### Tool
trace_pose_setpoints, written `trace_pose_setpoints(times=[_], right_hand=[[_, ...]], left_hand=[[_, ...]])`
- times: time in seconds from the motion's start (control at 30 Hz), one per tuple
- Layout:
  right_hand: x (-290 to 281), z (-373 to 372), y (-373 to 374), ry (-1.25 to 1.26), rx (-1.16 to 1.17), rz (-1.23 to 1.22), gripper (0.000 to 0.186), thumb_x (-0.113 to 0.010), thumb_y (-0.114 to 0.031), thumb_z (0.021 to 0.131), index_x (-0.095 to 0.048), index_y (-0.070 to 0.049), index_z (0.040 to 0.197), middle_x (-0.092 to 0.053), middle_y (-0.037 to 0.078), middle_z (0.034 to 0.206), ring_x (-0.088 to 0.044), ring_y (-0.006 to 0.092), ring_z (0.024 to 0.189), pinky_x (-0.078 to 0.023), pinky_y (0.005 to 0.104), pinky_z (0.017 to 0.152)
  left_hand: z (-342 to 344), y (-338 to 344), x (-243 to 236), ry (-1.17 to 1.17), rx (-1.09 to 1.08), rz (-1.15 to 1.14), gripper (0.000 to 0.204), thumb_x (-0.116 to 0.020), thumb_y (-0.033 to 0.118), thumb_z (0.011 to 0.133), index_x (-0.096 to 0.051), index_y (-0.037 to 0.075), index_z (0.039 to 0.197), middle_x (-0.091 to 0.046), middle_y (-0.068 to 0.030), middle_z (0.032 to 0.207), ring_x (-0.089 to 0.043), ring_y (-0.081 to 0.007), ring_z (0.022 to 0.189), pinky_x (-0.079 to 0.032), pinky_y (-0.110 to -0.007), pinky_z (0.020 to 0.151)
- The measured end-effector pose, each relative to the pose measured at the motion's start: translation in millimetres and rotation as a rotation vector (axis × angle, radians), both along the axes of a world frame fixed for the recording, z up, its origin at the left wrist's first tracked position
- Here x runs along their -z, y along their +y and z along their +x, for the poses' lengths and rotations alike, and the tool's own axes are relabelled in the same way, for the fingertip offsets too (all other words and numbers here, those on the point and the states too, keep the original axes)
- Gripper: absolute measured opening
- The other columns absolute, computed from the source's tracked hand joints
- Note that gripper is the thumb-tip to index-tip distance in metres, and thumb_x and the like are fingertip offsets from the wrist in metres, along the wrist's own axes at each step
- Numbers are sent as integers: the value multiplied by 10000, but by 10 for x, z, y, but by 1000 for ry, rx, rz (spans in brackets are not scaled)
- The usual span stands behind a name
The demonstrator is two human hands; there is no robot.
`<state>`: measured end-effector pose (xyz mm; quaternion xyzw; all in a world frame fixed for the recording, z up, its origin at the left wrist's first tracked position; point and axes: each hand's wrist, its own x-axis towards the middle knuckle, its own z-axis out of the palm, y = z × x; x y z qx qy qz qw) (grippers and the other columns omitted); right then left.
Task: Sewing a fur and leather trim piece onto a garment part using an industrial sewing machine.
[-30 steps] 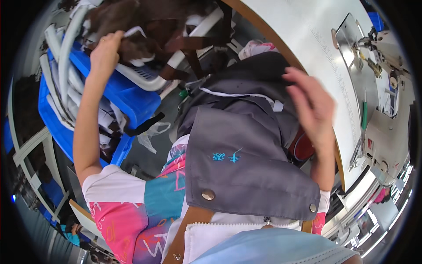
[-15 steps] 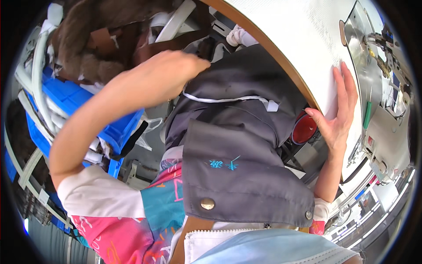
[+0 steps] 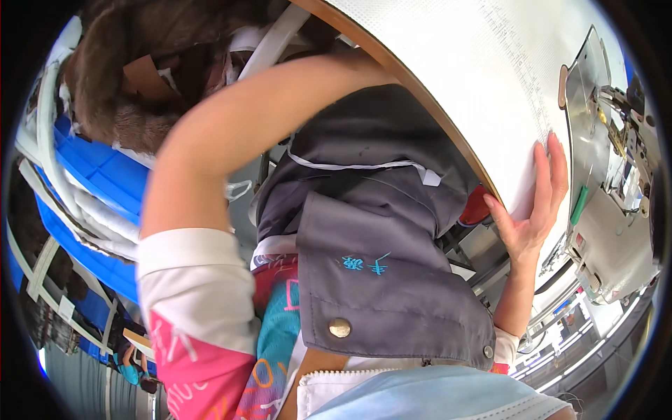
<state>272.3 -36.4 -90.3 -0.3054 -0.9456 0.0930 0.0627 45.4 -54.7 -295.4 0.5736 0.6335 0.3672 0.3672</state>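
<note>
My left arm reaches across my lap toward the far edge of the white table [image 3: 476, 56]. Its wrist [image 3: 371, 68] meets the table's brown rim, and the fingers are hidden beyond it, so what they hold or touch does not show. On the right, my right hand [image 3: 530, 220] rests at the table's near corner. Its thumb lies at the rim and its fingers stretch flat along the white top, holding nothing. A dark grey apron [image 3: 392, 294] with a white cord [image 3: 350, 166] covers my lap. Part of a red round thing [image 3: 474, 207] shows below the rim beside my right thumb.
Brown furry material [image 3: 133, 91] is heaped at the upper left. Below it stand blue crates [image 3: 105, 175] with long white strips [image 3: 45, 119] over them. A machine with a metal plate [image 3: 591, 133] stands at the right, a green object [image 3: 579, 204] beside it.
My left hand has moved away and to the right, from above my lap to under the table's rim. My right hand keeps its place on the table corner; the whole view has shifted slightly.
</note>
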Motion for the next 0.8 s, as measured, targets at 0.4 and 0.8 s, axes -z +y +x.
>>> trace_pose_setpoints(times=[0.4, 0.8], right_hand=[[13, -3, -1, -4, 11, 15, 843, -774, -375, 642, -448, -44, 1345, -384, 193, 1405, -374, 341, 1290, -315, 433, 1050], [7, 3, -6, 11, 37, -22, 863, -815, -318, 578, -471, -50, 1324, -397, 191, 1396, -360, 357, 1296, -303, 443, 1057]], left_hand=[[-163, -1261, 2388, -172, -528, -374, 219, -557, 168, 761, -676, 33, 886, -648, -207, 904, -637, -352, 881, -489, -410, 771], [-172, -2071, 2943, -65, -250, -525, 233, -557, 197, 744, -687, 26, 834, -647, -230, 845, -634, -384, 840, -496, -444, 753]])
